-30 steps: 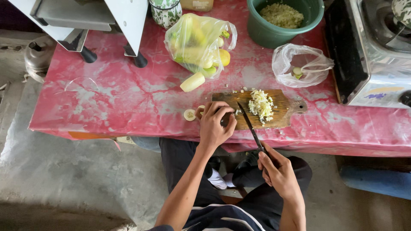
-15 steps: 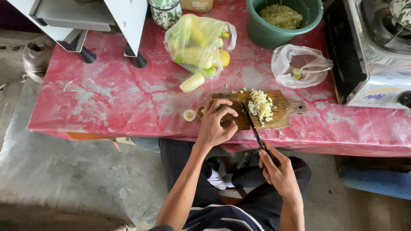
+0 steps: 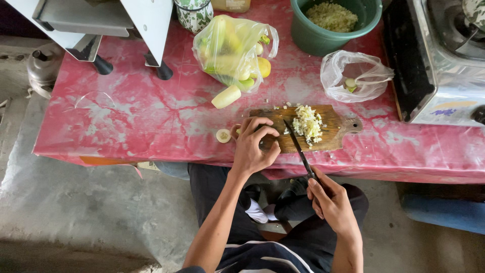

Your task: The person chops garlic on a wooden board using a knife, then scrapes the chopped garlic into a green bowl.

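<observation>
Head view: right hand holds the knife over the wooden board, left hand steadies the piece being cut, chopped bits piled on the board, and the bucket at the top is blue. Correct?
Not quite: the bucket is green, not blue, as the head view shows. The rest stands: the right hand holds the knife over the wooden board, the left hand steadies the piece, and chopped bits are piled there.

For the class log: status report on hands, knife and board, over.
Left hand pressing on cutting board. Right hand gripping knife. Chopped pile beside blade.
</observation>
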